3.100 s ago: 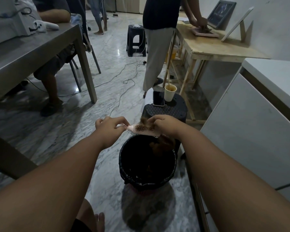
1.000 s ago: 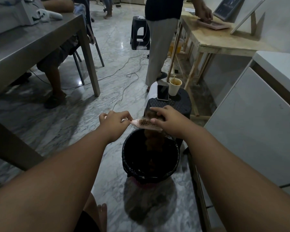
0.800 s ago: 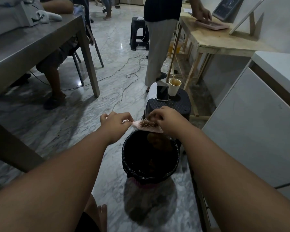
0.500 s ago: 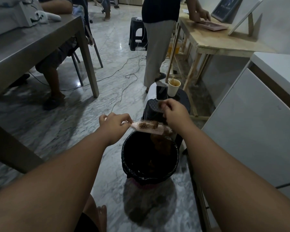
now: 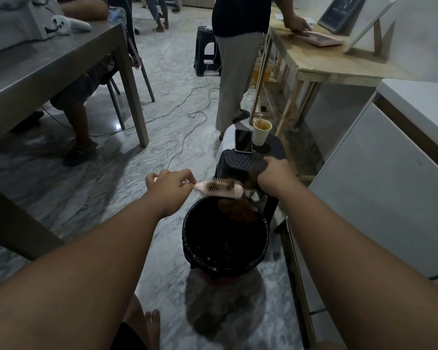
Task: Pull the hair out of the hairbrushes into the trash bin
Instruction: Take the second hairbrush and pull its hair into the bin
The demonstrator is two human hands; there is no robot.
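Note:
A pink hairbrush (image 5: 221, 190) lies level, bristles up, just above the far rim of the black trash bin (image 5: 259, 260). My left hand (image 5: 168, 189) grips its handle. Brown hair (image 5: 248, 181) stretches from the bristles to my right hand (image 5: 276, 176), which is closed on that tuft to the right of the brush head. Some hair still sits among the bristles. A clump of brown hair (image 5: 237, 208) hangs at the bin's far inner edge.
A black stool (image 5: 243, 161) behind the bin carries a phone (image 5: 243, 140) and a paper cup (image 5: 261, 132). A white cabinet (image 5: 379, 188) stands at the right, a grey table (image 5: 48, 69) at the left. One person stands ahead, another sits at the table. Cables cross the floor.
My right hand has drawn away from the brush head to the right, pulling a strand of hair out with it. The left hand and brush have stayed over the bin.

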